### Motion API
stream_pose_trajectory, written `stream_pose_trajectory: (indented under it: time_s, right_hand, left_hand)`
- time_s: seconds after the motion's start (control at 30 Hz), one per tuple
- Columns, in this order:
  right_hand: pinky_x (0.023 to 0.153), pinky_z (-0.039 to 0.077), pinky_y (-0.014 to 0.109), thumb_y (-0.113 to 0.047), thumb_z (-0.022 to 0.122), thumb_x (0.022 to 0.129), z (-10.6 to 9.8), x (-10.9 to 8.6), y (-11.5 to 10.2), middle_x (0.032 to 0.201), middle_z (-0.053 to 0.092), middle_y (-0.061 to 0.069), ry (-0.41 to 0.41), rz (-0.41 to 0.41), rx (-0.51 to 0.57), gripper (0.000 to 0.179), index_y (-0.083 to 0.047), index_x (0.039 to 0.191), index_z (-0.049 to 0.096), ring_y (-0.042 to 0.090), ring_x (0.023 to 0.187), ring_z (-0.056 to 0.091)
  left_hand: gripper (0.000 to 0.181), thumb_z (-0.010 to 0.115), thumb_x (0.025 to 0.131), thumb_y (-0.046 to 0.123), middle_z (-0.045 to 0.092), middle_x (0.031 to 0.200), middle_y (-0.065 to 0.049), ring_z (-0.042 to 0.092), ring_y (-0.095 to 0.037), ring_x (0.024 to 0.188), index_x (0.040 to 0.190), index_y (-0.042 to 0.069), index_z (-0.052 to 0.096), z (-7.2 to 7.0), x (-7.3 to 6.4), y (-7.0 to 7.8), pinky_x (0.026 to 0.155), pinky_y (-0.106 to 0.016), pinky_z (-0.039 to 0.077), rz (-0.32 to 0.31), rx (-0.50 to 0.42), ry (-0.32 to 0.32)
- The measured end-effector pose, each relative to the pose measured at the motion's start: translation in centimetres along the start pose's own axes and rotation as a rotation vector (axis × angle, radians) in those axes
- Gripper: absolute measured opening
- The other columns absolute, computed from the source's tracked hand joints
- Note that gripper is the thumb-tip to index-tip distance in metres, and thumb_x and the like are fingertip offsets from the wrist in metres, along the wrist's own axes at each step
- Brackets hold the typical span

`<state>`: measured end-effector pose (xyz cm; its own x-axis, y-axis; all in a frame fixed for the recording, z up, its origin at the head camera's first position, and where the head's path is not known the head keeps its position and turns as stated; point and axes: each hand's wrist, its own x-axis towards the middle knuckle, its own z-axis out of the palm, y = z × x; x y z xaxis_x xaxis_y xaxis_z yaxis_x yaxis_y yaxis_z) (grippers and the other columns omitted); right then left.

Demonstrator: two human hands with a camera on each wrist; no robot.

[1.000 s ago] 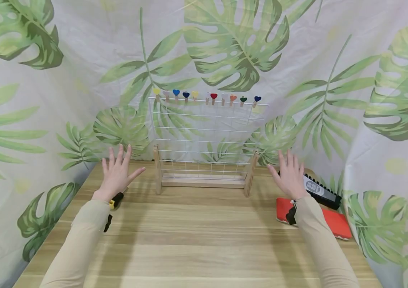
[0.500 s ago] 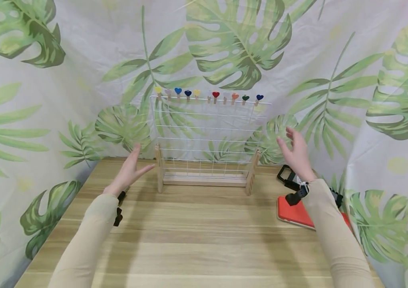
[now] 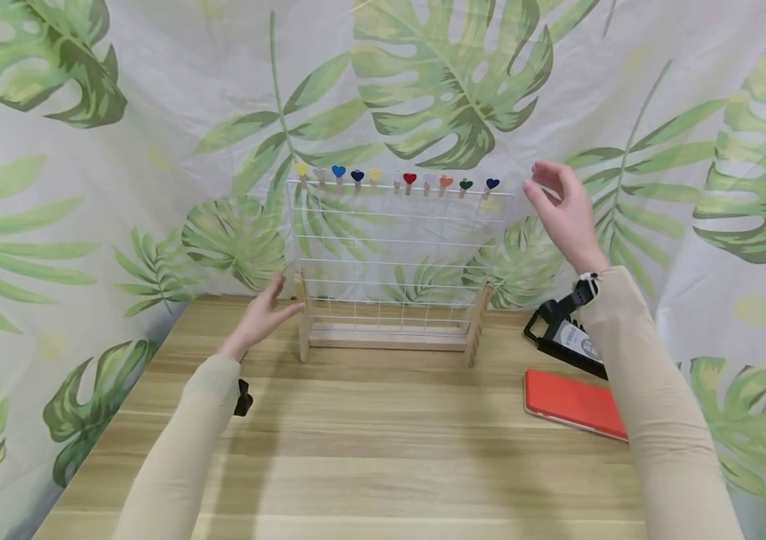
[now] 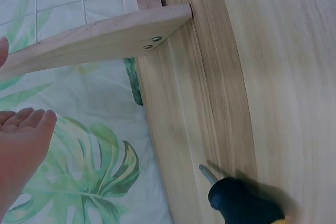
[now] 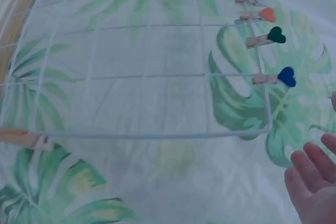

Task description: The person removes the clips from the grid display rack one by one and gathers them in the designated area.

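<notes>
A white wire grid [image 5: 152, 136] stands upright in a wooden stand [image 3: 389, 341] at the table's middle back. Along its top wire sit several small wooden clothespins with coloured hearts; a dark blue heart clothespin [image 3: 493, 184] is rightmost. My left hand [image 3: 254, 321] is beside the left wooden post [image 3: 301, 319], thumb towards it; whether they touch I cannot tell. To the right of the grid's top corner, my right hand [image 3: 566, 214] is raised, its fingers loosely bent and holding nothing. The right wrist view shows its fingers [image 5: 310, 171] apart from the blue clothespin.
On the right of the wooden table [image 3: 369, 450] lie a red flat case [image 3: 575, 401] and a black-handled tool [image 3: 572, 341], partly behind my right arm. A screwdriver [image 4: 241, 200] lies near my left wrist. A leaf-patterned cloth [image 3: 153, 150] hangs behind.
My right hand has risen from over the black-handled tool to beside the grid's top right corner. The left hand has moved right, turning towards the left post.
</notes>
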<state>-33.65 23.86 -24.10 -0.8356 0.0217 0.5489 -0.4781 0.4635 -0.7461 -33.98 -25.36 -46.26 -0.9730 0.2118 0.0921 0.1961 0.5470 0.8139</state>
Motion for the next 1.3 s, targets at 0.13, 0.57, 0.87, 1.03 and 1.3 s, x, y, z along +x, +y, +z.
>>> stream_pose_trajectory:
  time_s: [0.13, 0.57, 0.87, 1.03, 1.3]
  right_hand:
    - [0.115, 0.046, 0.031, -0.025, 0.062, 0.098, 0.6, 1.5, -2.0, 0.140, 0.056, 0.015, -0.029, -0.026, 0.006, 0.046, -0.003, 0.138, 0.052, 0.023, 0.131, 0.055]
    - [0.109, 0.047, 0.028, -0.030, 0.062, 0.099, 3.5, 5.5, -6.2, 0.136, 0.060, 0.008, -0.267, -0.057, 0.021, 0.043, -0.011, 0.137, 0.055, 0.010, 0.121, 0.057]
    - [0.106, 0.047, 0.030, -0.031, 0.063, 0.097, 5.5, 6.4, -7.5, 0.135, 0.060, 0.007, -0.414, -0.021, 0.038, 0.043, -0.012, 0.135, 0.057, 0.011, 0.119, 0.060]
    - [0.107, 0.047, 0.032, -0.032, 0.063, 0.097, 6.4, 6.6, -8.3, 0.137, 0.060, 0.006, -0.461, -0.023, 0.016, 0.043, -0.012, 0.135, 0.057, 0.011, 0.121, 0.059]
    - [0.106, 0.048, 0.032, -0.033, 0.061, 0.099, 7.8, 6.9, -9.1, 0.139, 0.060, 0.009, -0.508, -0.045, -0.042, 0.044, -0.011, 0.136, 0.056, 0.014, 0.124, 0.059]
  left_hand:
    - [0.085, 0.057, 0.102, 0.029, 0.005, 0.166, -0.022, 0.012, -0.043, 0.153, 0.158, 0.000, 0.000, 0.4, 0.5, -0.2, 0.126, -0.056, 0.018, 0.001, -0.045, -0.015]
    - [0.075, 0.059, 0.101, 0.025, 0.027, 0.159, -0.029, 0.031, -0.045, 0.146, 0.157, -0.001, 0.016, 1.3, 1.4, 0.5, 0.122, -0.054, 0.030, 0.112, -0.060, 0.059]
    - [0.050, 0.057, 0.100, 0.009, 0.059, 0.124, -0.032, 0.056, -0.046, 0.124, 0.144, -0.009, 0.041, 2.1, 2.0, 0.6, 0.110, -0.052, 0.047, 0.177, -0.044, 0.150]
    - [0.038, 0.056, 0.101, 0.008, 0.061, 0.115, -0.031, 0.061, -0.044, 0.114, 0.132, -0.012, 0.050, 2.3, 1.9, 0.4, 0.102, -0.051, 0.053, 0.194, -0.023, 0.170]
    - [0.024, 0.057, 0.101, 0.010, 0.062, 0.107, -0.026, 0.062, -0.032, 0.100, 0.115, -0.009, 0.057, 2.2, 2.0, 0.4, 0.085, -0.015, 0.054, 0.194, -0.008, 0.187]
